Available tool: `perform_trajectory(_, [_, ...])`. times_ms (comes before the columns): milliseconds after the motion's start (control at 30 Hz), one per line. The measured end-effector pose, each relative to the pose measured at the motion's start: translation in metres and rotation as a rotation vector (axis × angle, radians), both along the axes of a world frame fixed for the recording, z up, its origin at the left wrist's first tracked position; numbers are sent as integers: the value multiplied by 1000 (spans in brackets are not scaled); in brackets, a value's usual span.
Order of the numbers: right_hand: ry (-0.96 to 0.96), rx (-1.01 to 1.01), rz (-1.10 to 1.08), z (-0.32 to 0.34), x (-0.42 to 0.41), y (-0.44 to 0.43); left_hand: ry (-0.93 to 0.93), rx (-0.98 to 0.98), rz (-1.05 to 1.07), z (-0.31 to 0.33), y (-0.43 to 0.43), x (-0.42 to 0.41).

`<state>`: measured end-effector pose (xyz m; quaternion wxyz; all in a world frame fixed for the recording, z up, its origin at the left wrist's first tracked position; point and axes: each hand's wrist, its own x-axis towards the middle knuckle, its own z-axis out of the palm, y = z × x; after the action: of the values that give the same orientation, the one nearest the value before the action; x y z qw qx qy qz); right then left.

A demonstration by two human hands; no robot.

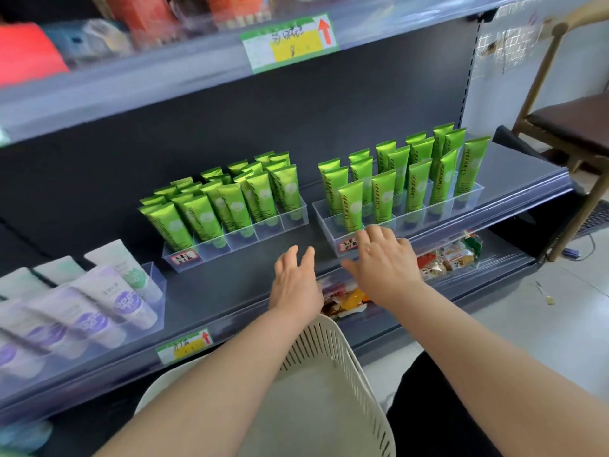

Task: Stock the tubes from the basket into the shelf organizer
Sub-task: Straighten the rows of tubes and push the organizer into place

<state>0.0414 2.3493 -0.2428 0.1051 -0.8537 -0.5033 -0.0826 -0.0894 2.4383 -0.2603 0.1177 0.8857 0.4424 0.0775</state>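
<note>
Two clear organizers stand on the shelf (230,291): the left organizer (237,240) is packed with leaning green tubes (201,216), and the right organizer (412,221) holds upright ones. Both hands hold nothing, fingers spread, the left hand (296,282) over the shelf and the right hand (384,262) at the right organizer's front edge. The left forearm hides part of the basket (349,364), and the organizers' red labels (184,257) are too blurred to read.

Upper-shelf goods (141,14) and purple tubes (89,311) at left blurred; basket (329,354) partly off-frame below.
</note>
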Motion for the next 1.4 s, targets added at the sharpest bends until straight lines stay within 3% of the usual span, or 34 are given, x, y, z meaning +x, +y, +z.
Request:
perform_trajectory(300, [42, -34, 233, 8, -55, 74, 82, 41, 189, 18, 70, -88])
perform_trajectory(700, [66, -132, 250, 1, -61, 165, 215, 65, 233, 18, 143, -125])
perform_trajectory(1400, [116, -142, 206, -4, -74, 151, 250, 80, 240, 18, 127, -126])
